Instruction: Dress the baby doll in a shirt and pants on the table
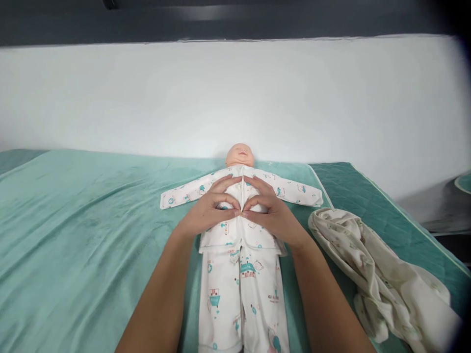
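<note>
A baby doll (240, 155) lies on its back, dressed in a white printed pajama top (221, 236) and matching pants (221, 299). Its sleeves spread out to both sides. My left hand (216, 203) pinches one front edge of the top near the middle of the chest. Opposite it, my right hand (267, 206) pinches the other front edge, and the fingertips of both hands meet at the center opening. Any button or snap between them is too small to make out. Below the pinch the two front edges hang together down to the hem.
A green sheet (91, 235) with soft wrinkles covers the bed. To the right, a crumpled cream printed garment (382, 274) lies partly over a darker green quilted pad (386, 215). A white wall (147, 98) stands behind the doll's head.
</note>
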Demonstrator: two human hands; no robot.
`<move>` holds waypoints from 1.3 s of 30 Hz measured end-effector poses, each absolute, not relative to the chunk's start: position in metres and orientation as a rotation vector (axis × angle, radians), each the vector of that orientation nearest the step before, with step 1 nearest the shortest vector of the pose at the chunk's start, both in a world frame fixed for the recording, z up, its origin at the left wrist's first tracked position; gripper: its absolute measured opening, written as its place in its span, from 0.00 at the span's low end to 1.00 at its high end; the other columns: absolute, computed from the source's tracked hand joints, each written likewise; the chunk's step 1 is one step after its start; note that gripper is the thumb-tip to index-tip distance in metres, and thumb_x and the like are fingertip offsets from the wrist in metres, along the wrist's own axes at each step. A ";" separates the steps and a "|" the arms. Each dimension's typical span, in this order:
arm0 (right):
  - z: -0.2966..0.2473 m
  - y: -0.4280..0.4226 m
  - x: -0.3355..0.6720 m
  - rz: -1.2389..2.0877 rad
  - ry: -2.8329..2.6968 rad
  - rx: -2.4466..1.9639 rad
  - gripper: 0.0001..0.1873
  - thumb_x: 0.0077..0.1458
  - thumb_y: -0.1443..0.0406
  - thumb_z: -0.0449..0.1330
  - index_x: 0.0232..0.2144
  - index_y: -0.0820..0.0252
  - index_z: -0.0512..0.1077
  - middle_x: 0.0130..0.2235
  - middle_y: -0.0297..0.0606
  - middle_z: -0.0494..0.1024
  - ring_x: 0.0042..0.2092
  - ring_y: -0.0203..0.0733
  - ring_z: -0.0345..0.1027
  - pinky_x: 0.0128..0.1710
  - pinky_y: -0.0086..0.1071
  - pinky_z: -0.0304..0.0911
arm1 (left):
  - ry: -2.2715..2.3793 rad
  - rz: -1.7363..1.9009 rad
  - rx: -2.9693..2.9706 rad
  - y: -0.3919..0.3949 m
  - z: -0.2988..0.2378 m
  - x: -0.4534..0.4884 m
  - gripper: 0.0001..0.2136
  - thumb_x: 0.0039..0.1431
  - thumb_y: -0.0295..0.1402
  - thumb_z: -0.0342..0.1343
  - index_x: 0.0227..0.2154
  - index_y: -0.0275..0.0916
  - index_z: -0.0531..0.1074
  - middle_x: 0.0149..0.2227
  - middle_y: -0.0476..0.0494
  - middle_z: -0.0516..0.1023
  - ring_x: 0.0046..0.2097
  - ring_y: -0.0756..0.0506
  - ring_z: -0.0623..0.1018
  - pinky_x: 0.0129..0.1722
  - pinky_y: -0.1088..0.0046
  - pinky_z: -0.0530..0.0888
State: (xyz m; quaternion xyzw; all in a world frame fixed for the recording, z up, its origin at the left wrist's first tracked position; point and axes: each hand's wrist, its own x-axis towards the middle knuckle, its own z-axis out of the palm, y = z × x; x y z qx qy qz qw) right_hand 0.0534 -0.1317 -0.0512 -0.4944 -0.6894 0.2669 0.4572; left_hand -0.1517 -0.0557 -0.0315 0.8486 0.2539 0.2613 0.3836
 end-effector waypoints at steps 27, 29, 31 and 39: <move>-0.079 -0.120 0.097 0.191 -0.617 -1.478 0.20 0.57 0.54 0.56 0.49 0.57 0.69 0.57 0.47 0.72 0.58 0.50 0.67 0.58 0.46 0.61 | 1.377 1.798 1.184 -0.016 -0.066 -0.176 0.10 0.59 0.41 0.55 0.41 0.42 0.70 0.50 0.45 0.76 0.52 0.47 0.75 0.54 0.66 0.71; -0.080 -0.120 0.085 0.211 -0.830 -1.539 0.20 0.57 0.55 0.57 0.50 0.56 0.69 0.58 0.45 0.71 0.60 0.51 0.64 0.61 0.48 0.57 | 1.384 1.628 1.552 -0.016 -0.070 -0.168 0.11 0.61 0.40 0.54 0.43 0.43 0.71 0.52 0.45 0.76 0.55 0.45 0.74 0.57 0.64 0.69; -0.082 -0.118 0.073 0.235 -1.018 -1.588 0.20 0.57 0.57 0.57 0.51 0.55 0.70 0.58 0.45 0.71 0.61 0.51 0.62 0.63 0.50 0.54 | 1.370 1.416 1.939 -0.016 -0.073 -0.159 0.10 0.62 0.39 0.54 0.44 0.44 0.73 0.53 0.45 0.75 0.58 0.43 0.71 0.61 0.62 0.65; -0.093 -0.081 0.082 0.015 -1.365 -1.755 0.20 0.61 0.63 0.50 0.52 0.59 0.72 0.56 0.47 0.75 0.58 0.52 0.65 0.59 0.49 0.56 | 1.493 1.008 2.381 0.005 -0.075 -0.150 0.15 0.64 0.33 0.50 0.51 0.46 0.73 0.53 0.46 0.77 0.55 0.41 0.74 0.57 0.62 0.67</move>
